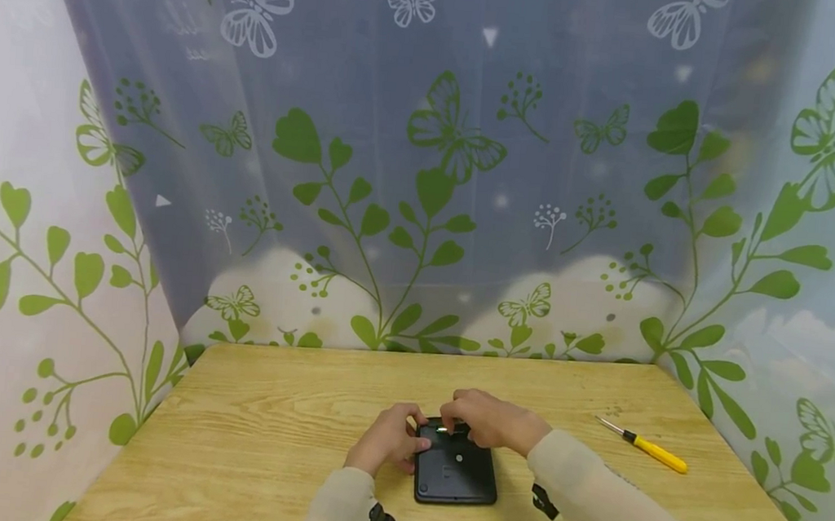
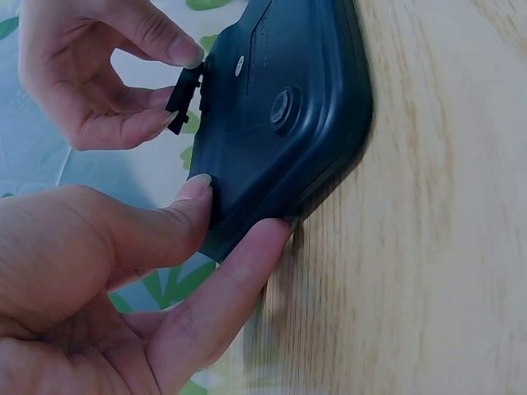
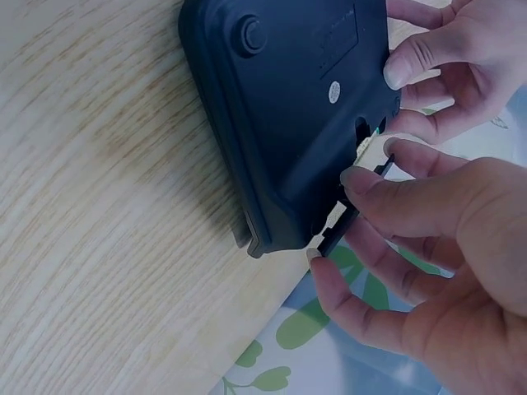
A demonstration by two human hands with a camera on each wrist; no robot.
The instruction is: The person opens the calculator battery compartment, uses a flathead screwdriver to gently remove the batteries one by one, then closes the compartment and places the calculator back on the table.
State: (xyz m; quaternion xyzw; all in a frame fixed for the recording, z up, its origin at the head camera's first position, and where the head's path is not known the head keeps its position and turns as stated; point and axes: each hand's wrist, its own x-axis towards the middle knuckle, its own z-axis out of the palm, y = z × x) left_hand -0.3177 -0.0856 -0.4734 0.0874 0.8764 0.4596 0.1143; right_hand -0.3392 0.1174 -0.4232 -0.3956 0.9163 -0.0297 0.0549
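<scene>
A black calculator (image 1: 455,480) lies face down on the table, its underside up. My left hand (image 1: 390,440) grips its left edge, thumb on the back and fingers along the side. At the far edge, my right hand (image 1: 491,420) pinches a narrow black battery cover (image 3: 339,234) between thumb and fingers. The cover is tilted up from the battery slot (image 3: 363,148), with a gap visible between them. A round rubber foot (image 3: 250,35) and a small white sticker (image 3: 334,92) show on the back. The calculator's face is hidden against the table.
To the right lies a screwdriver (image 1: 649,449) with a yellow handle, its tip pointing to the far left. The wood-grain table (image 1: 248,443) ends at a patterned curtain (image 1: 392,209) behind and at both sides.
</scene>
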